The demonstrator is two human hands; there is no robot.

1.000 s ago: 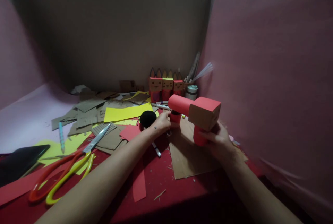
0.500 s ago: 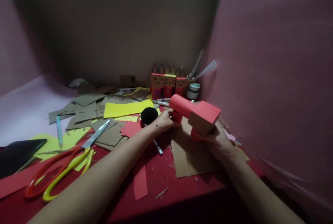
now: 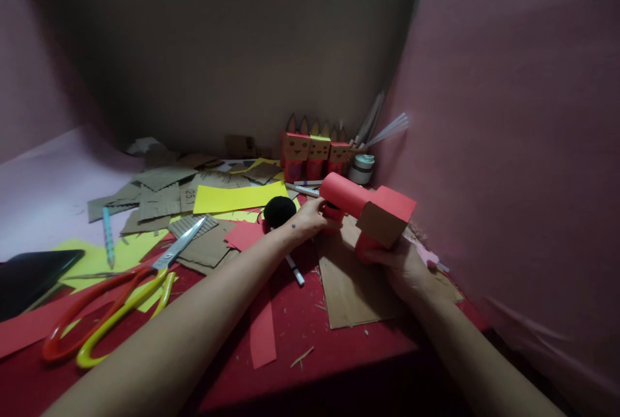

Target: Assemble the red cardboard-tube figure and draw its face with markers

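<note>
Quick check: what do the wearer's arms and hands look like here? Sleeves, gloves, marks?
Both forearms are bare as far as the frame shows: no sleeves, gloves, watch or bracelets. The left hand has one small dark dot near the wrist. The right hand shows no marks. Rings cannot be made out in the dim light.

Two bare forearms, no sleeves, no gloves. Left hand (image 3: 310, 217): small dark dot marking near the wrist. Right hand (image 3: 404, 268): no rings, bands or watch visible. Fingers largely hidden; nails not discernible in dim light.
</note>
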